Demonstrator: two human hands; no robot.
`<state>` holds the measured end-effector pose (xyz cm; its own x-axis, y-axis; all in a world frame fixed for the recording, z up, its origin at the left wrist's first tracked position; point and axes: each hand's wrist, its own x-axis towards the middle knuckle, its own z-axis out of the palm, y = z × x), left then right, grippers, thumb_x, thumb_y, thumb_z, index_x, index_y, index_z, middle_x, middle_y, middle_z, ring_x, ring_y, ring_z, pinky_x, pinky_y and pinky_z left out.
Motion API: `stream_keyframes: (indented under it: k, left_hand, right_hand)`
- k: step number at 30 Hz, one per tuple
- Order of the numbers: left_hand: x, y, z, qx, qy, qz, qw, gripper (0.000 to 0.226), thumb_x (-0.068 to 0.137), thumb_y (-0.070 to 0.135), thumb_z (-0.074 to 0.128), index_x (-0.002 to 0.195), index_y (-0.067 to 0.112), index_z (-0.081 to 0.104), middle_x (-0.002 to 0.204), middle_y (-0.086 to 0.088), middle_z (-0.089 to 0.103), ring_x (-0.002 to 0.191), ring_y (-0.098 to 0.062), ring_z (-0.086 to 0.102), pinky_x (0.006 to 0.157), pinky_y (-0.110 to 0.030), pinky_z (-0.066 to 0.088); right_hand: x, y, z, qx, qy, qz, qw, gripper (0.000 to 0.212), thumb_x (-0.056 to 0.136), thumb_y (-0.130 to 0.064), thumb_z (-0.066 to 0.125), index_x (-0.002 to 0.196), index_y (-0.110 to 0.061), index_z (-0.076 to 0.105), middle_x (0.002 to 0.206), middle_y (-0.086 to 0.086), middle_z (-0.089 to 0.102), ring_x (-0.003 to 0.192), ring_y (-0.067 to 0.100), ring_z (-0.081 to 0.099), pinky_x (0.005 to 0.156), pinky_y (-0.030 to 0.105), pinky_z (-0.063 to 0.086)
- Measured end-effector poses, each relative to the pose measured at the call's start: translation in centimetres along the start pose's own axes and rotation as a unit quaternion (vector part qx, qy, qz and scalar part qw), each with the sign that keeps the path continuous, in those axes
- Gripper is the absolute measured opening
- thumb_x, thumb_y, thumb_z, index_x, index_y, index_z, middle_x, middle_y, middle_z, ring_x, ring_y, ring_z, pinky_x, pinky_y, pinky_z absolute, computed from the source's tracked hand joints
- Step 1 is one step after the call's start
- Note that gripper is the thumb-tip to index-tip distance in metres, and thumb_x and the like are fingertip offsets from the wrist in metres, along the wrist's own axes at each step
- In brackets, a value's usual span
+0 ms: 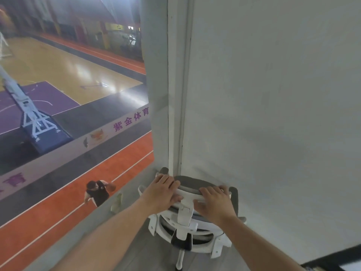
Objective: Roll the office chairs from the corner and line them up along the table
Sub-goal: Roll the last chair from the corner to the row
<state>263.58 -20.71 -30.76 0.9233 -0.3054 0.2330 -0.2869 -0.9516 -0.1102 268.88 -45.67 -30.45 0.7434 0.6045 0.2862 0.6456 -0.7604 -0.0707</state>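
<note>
A white-framed office chair (187, 222) with grey mesh stands in the room's corner, seen from above and behind. Its grey headrest (192, 183) points toward the wall. My left hand (163, 190) grips the left end of the headrest, fingers curled over its top. At the headrest's right end, my right hand (214, 202) holds on the same way. The chair's grey armrests (234, 198) show on either side, and one white leg of the base (179, 259) appears below. The table is out of sight.
A white wall (273, 114) rises to the right, meeting a window frame (173, 94) at the corner. A large window (68, 94) on the left overlooks a sports hall far below, where a person walks. Grey floor lies beneath the chair. A dark edge (332, 263) shows at bottom right.
</note>
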Motion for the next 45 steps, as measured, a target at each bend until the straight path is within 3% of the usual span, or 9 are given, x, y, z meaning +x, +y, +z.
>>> stream_keyframes:
  k: [5, 9, 16, 22, 27, 35, 40, 45]
  left_hand:
    - [-4.7, 3.1, -0.8, -0.012, 0.016, -0.024, 1.000, 0.047, 0.102, 0.057, 0.032, 0.126, 0.020, 0.047, 0.115, -0.003, 0.057, 0.108, -0.025, 0.049, 0.104, -0.044, 0.039]
    - [-8.9, 6.0, -1.5, -0.024, 0.027, -0.074, 0.997, 0.042, 0.099, 0.054, 0.037, 0.123, 0.021, 0.048, 0.113, -0.001, 0.055, 0.107, -0.025, 0.049, 0.103, -0.046, 0.041]
    - [-18.2, 9.8, -4.3, -0.024, 0.045, -0.169, 0.984, 0.042, 0.093, 0.049, 0.046, 0.117, 0.017, 0.058, 0.105, -0.004, 0.057, 0.101, -0.029, 0.051, 0.098, -0.045, 0.040]
    - [-26.9, 14.5, -7.1, -0.027, 0.043, -0.252, 0.966, 0.040, 0.095, 0.050, 0.046, 0.117, 0.018, 0.056, 0.106, -0.001, 0.054, 0.101, -0.026, 0.048, 0.097, -0.043, 0.038]
    - [-34.6, 20.6, -9.5, -0.010, 0.039, -0.329, 0.944, 0.037, 0.099, 0.048, 0.041, 0.122, 0.022, 0.053, 0.109, 0.003, 0.052, 0.102, -0.020, 0.046, 0.097, -0.040, 0.038]
    - [-45.3, 34.0, -14.7, 0.007, 0.034, -0.444, 0.896, 0.037, 0.102, 0.047, 0.038, 0.125, 0.022, 0.053, 0.110, 0.002, 0.052, 0.101, -0.021, 0.047, 0.097, -0.039, 0.038]
    - [-51.4, 43.0, -16.9, 0.028, 0.034, -0.543, 0.839, 0.040, 0.097, 0.049, 0.043, 0.126, 0.024, 0.054, 0.109, 0.005, 0.051, 0.104, -0.020, 0.046, 0.101, -0.039, 0.037]
    - [-59.3, 51.6, -19.2, 0.051, 0.007, -0.620, 0.783, 0.046, 0.097, 0.060, 0.038, 0.129, 0.029, 0.049, 0.111, 0.007, 0.048, 0.105, -0.020, 0.045, 0.101, -0.039, 0.038]
  right_hand:
    - [-3.3, -0.8, -0.6, -0.006, -0.001, -0.032, 0.999, 0.042, 0.084, -0.055, 0.051, 0.105, -0.025, 0.070, 0.092, -0.010, 0.072, 0.088, 0.018, 0.066, 0.096, 0.039, 0.032]
    - [-5.7, -2.0, -1.5, 0.000, -0.042, -0.070, 0.997, 0.042, 0.088, -0.057, 0.045, 0.113, -0.030, 0.064, 0.101, -0.012, 0.069, 0.099, 0.015, 0.062, 0.100, 0.036, 0.026]
    - [-10.0, -7.7, -2.9, 0.022, -0.072, -0.148, 0.986, 0.041, 0.090, -0.054, 0.045, 0.115, -0.027, 0.063, 0.106, -0.009, 0.067, 0.103, 0.018, 0.060, 0.104, 0.038, 0.025]
    - [-14.8, -12.0, -3.4, 0.101, -0.030, -0.216, 0.971, 0.031, 0.082, -0.046, 0.059, 0.099, -0.022, 0.066, 0.088, -0.010, 0.065, 0.087, 0.017, 0.062, 0.095, 0.034, 0.031]
    - [-19.8, -15.4, -4.5, 0.129, -0.015, -0.309, 0.942, 0.030, 0.086, -0.046, 0.056, 0.098, -0.021, 0.066, 0.087, -0.008, 0.064, 0.084, 0.018, 0.060, 0.092, 0.036, 0.037]
    - [-29.0, -20.1, -7.6, 0.130, -0.055, -0.450, 0.882, 0.037, 0.092, -0.053, 0.042, 0.103, -0.024, 0.062, 0.095, -0.009, 0.065, 0.091, 0.019, 0.058, 0.093, 0.038, 0.034]
    - [-35.7, -24.0, -9.8, 0.134, -0.071, -0.512, 0.845, 0.044, 0.097, -0.058, 0.035, 0.109, -0.026, 0.064, 0.104, -0.011, 0.066, 0.101, 0.018, 0.056, 0.097, 0.040, 0.034]
    - [-44.3, -29.8, -12.7, 0.140, -0.074, -0.547, 0.822, 0.054, 0.101, -0.060, 0.020, 0.101, -0.031, 0.065, 0.101, -0.013, 0.065, 0.100, 0.018, 0.054, 0.101, 0.041, 0.033]
